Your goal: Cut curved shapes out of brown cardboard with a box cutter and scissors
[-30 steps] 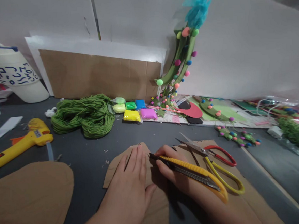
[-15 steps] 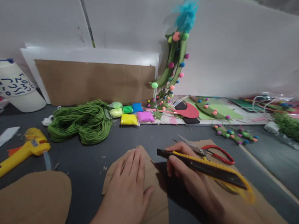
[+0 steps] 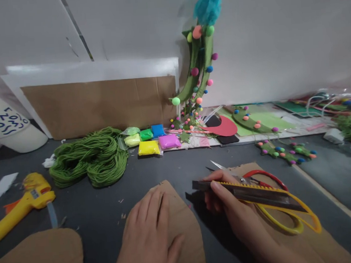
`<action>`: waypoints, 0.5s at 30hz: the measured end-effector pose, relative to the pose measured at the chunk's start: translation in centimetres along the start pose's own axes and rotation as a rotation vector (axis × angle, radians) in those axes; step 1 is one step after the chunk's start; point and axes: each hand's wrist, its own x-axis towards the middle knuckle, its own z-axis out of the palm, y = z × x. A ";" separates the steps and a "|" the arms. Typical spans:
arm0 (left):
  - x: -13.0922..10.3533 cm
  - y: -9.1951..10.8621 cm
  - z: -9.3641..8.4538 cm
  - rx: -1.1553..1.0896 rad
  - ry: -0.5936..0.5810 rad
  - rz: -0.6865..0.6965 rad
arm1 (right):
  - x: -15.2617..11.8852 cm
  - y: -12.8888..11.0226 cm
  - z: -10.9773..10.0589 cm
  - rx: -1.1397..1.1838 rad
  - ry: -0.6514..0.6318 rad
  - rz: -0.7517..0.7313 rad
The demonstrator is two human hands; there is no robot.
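My left hand (image 3: 152, 229) lies flat, fingers stretched out, on a cut piece of brown cardboard (image 3: 188, 234) with a pointed, curved outline. In my right hand (image 3: 229, 208) is a yellow and black utility knife (image 3: 267, 195), gripped between thumb and fingers and raised beside the cardboard, apart from it. Its front end points left. Behind the right hand, scissors with red and yellow handles (image 3: 267, 173) rest on another cardboard piece (image 3: 315, 238), partly hidden by hand and knife.
At left are a yellow glue gun (image 3: 32, 197), another rounded cardboard piece (image 3: 40, 257) and a white container (image 3: 16, 130). Green yarn (image 3: 90, 157) and colored clay packets (image 3: 149, 148) lie farther back. A green crescent with pompoms (image 3: 208, 49) hangs by the wall. Pompom pieces (image 3: 285, 152) lie right.
The knife and my right hand have shifted slightly right, farther from the cardboard's edge. My left hand stays flat on the cardboard. The whole view has tilted a little.
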 end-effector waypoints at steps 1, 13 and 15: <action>-0.1 -0.1 0.0 0.000 -0.004 0.005 | -0.1 -0.1 0.1 -0.025 -0.008 -0.003; -0.7 0.5 0.2 -0.011 -0.054 -0.023 | -0.3 -1.6 0.5 -0.393 -0.007 -0.034; -0.6 0.5 0.3 -0.003 -0.050 -0.015 | -0.3 -1.8 0.2 -0.411 0.060 -0.084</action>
